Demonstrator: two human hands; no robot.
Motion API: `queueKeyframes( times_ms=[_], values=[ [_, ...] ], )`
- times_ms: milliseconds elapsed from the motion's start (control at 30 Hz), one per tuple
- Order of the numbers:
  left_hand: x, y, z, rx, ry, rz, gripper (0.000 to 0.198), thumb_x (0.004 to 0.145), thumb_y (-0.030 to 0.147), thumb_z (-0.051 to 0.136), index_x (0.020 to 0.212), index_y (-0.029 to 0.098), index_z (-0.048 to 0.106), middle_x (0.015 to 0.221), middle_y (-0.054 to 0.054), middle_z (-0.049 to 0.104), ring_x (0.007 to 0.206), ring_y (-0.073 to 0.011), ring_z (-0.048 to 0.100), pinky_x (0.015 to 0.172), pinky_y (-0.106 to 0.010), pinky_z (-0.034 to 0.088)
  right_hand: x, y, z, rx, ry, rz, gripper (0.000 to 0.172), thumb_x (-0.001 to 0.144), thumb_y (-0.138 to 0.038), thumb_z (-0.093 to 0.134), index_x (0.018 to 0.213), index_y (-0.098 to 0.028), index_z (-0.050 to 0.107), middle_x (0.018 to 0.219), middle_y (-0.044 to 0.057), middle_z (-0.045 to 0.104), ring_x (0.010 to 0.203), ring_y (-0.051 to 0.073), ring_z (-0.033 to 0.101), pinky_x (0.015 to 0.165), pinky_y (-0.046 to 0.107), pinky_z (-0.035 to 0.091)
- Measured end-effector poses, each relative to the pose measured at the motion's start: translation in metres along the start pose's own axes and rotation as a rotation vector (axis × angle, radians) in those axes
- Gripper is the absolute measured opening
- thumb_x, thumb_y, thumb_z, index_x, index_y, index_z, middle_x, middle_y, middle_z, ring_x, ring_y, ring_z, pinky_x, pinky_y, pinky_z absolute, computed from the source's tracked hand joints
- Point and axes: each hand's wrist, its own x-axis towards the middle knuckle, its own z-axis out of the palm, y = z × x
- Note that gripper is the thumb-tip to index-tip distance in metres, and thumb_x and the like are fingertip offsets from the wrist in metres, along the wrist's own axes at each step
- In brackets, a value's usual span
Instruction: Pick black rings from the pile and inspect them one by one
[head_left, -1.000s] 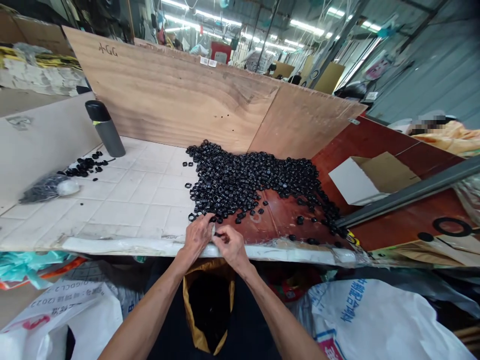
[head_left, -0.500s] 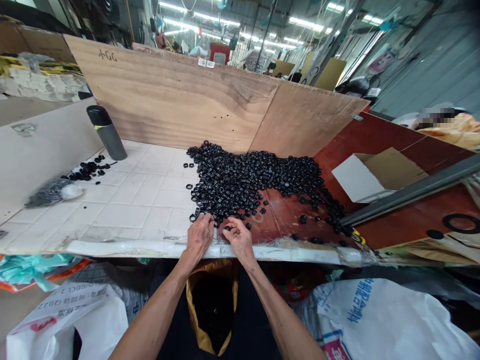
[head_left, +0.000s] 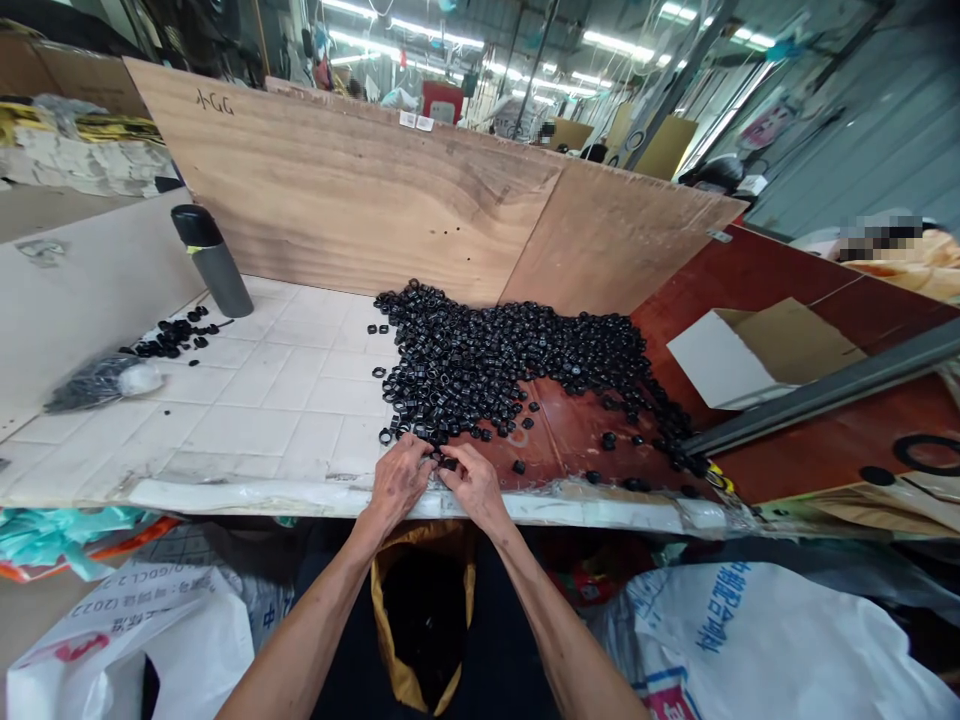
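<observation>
A wide pile of small black ring-like parts [head_left: 480, 360] lies on the table, up against the wooden back board. At the pile's front edge my left hand [head_left: 403, 475] has its fingers closed at the tips, next to a few of the parts; what they pinch is mostly hidden. Close beside it, my right hand [head_left: 474, 487] pinches a small black part [head_left: 450, 463] between thumb and fingers. The fingertips of both hands almost meet. Below them, between my forearms, an open yellow-brown bag [head_left: 466, 600] has a dark inside with black contents.
A dark grey bottle [head_left: 217, 265] stands at the left, near loose black pieces [head_left: 176, 335] and a clear plastic bag [head_left: 97, 385] of dark parts. On the right sit an open white box [head_left: 720, 360] and a slanted metal bar [head_left: 832, 385]. White sacks [head_left: 810, 630] flank me below.
My right hand has moved left with the small black part, up to my left hand. A loose black piece beside the right hand now lies farther right on the red surface.
</observation>
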Motion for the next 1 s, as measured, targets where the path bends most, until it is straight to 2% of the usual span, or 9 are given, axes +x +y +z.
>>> queueKeyframes(
  times_ms=[100,200,300,467,600,700,800,900,1000],
  values=[
    [0.001,-0.001,0.001,-0.106,-0.032,-0.008,0.013,0.090,0.019,0.062,0.102,0.023,0.066,0.096,-0.004,0.072,0.086,-0.0197,0.070,0.082,-0.031,0.053,0.000,0.003,-0.002,0.111,-0.007,0.036,0.032,0.079,-0.025,0.069,0.110,-0.022,0.076,0.090,0.002,0.065,0.063,0.013,0.055,0.058,0.025,0.047],
    [0.004,-0.001,0.000,-0.319,-0.071,-0.096,0.013,0.090,0.023,0.063,0.102,0.022,0.065,0.092,-0.002,0.074,0.081,-0.0185,0.071,0.078,-0.030,0.054,0.000,0.004,-0.005,0.237,-0.031,0.091,0.036,0.077,-0.024,0.070,0.112,-0.021,0.076,0.091,0.002,0.066,0.063,0.012,0.055,0.057,0.024,0.048],
    [0.007,0.001,-0.005,-0.599,-0.120,-0.162,0.019,0.087,0.027,0.065,0.105,0.020,0.063,0.092,-0.002,0.074,0.081,-0.0171,0.072,0.073,-0.027,0.055,-0.001,0.000,-0.008,0.353,-0.059,0.135,0.040,0.076,-0.024,0.073,0.115,-0.022,0.075,0.095,0.002,0.070,0.068,0.013,0.059,0.065,0.026,0.053],
    [0.006,0.003,-0.011,-0.858,-0.169,-0.297,0.033,0.083,0.033,0.070,0.109,0.016,0.060,0.073,0.001,0.069,0.064,-0.0134,0.066,0.059,-0.023,0.049,-0.005,-0.006,-0.009,0.512,0.032,0.095,0.022,0.080,-0.031,0.075,0.099,-0.022,0.076,0.104,0.005,0.070,0.088,0.019,0.068,0.082,0.033,0.059],
    [0.004,0.000,-0.009,-0.924,-0.173,-0.286,0.033,0.079,0.031,0.075,0.106,0.015,0.063,0.087,-0.004,0.074,0.078,-0.0163,0.071,0.072,-0.027,0.055,-0.006,-0.005,-0.006,0.607,0.068,0.162,0.027,0.082,-0.039,0.074,0.102,-0.022,0.072,0.105,0.005,0.071,0.085,0.021,0.073,0.083,0.038,0.063],
    [0.003,-0.001,-0.007,-0.949,-0.162,-0.254,0.032,0.078,0.031,0.076,0.105,0.015,0.066,0.093,-0.005,0.075,0.084,-0.0175,0.071,0.080,-0.031,0.057,-0.006,-0.003,-0.003,0.585,0.052,0.204,0.032,0.080,-0.039,0.076,0.106,-0.021,0.071,0.092,0.005,0.074,0.080,0.022,0.074,0.080,0.038,0.064],
    [0.002,0.000,-0.006,-0.943,-0.168,-0.241,0.034,0.079,0.033,0.076,0.106,0.015,0.068,0.095,-0.006,0.075,0.085,-0.0183,0.071,0.083,-0.033,0.058,-0.006,-0.002,-0.001,0.536,0.058,0.214,0.031,0.080,-0.039,0.075,0.106,-0.021,0.070,0.083,0.004,0.074,0.075,0.022,0.074,0.077,0.037,0.063],
    [0.000,0.000,-0.007,-0.892,-0.180,-0.205,0.034,0.080,0.036,0.075,0.107,0.016,0.070,0.097,-0.006,0.075,0.086,-0.0193,0.072,0.083,-0.034,0.059,-0.007,-0.003,0.001,0.470,0.058,0.205,0.028,0.082,-0.041,0.073,0.102,-0.020,0.071,0.083,0.004,0.075,0.073,0.022,0.074,0.075,0.035,0.062],
    [-0.001,-0.001,-0.006,-0.844,-0.172,-0.154,0.032,0.083,0.037,0.073,0.108,0.017,0.071,0.101,-0.006,0.075,0.088,-0.0195,0.072,0.085,-0.033,0.059,-0.007,-0.004,0.002,0.350,0.071,0.164,0.025,0.086,-0.042,0.070,0.096,-0.020,0.072,0.075,0.002,0.072,0.063,0.018,0.069,0.064,0.029,0.058]
  ],
)
